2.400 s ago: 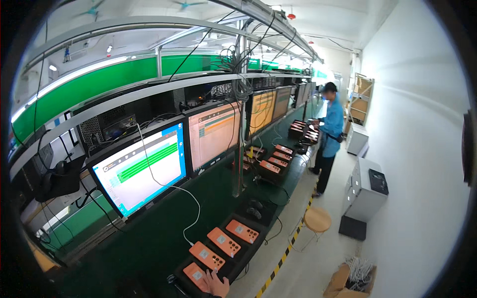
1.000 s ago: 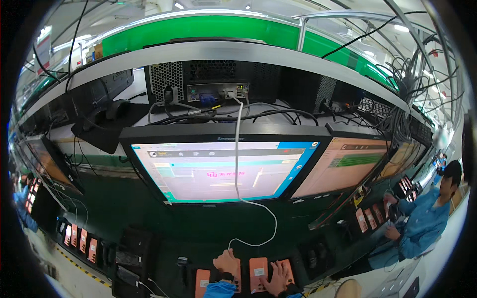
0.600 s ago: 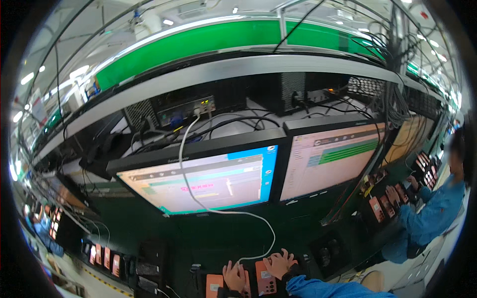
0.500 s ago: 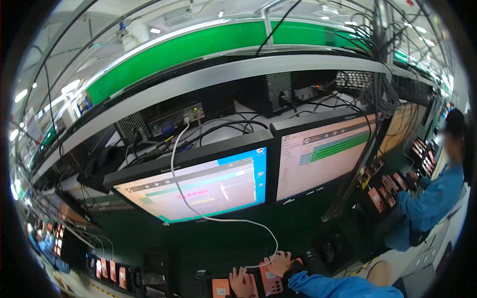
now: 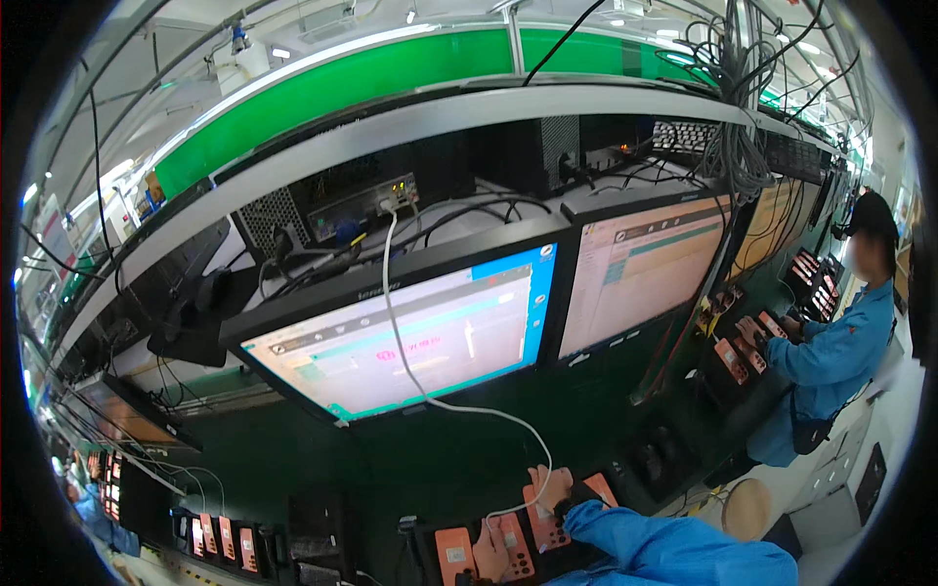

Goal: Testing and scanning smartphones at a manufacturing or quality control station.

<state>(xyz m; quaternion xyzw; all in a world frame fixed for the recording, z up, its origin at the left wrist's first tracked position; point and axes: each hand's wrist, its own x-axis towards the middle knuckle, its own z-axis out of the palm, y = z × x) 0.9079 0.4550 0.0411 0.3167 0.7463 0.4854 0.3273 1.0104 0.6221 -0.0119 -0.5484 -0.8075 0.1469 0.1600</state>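
Note:
Several copper-coloured phones lie in a row on a dark holder at the lower edge. My left hand [image 5: 491,553] is between the leftmost phone [image 5: 453,549] and the second phone [image 5: 517,550]. Its fingers are drawn together at the end of a white cable [image 5: 496,413]; the plug itself is too small to make out. Over the upper end of the third phone [image 5: 547,528] rests my right hand [image 5: 551,486], its fingers apart and slightly bent. A fourth phone [image 5: 601,490] shows partly beyond my right wrist. The cable loops up past the right hand.
Behind the dark green bench [image 5: 391,459] stand a left monitor [image 5: 420,337] and a right monitor [image 5: 640,278]. The cable hangs across the left screen from a small box [image 5: 399,195]. A co-worker [image 5: 845,337] handles phones at right. More phones [image 5: 226,537] stand at lower left.
The view has shifted. My left fingers have come together at the cable's end, and my right hand has shifted on the third phone. The right monitor's green rows have turned pale.

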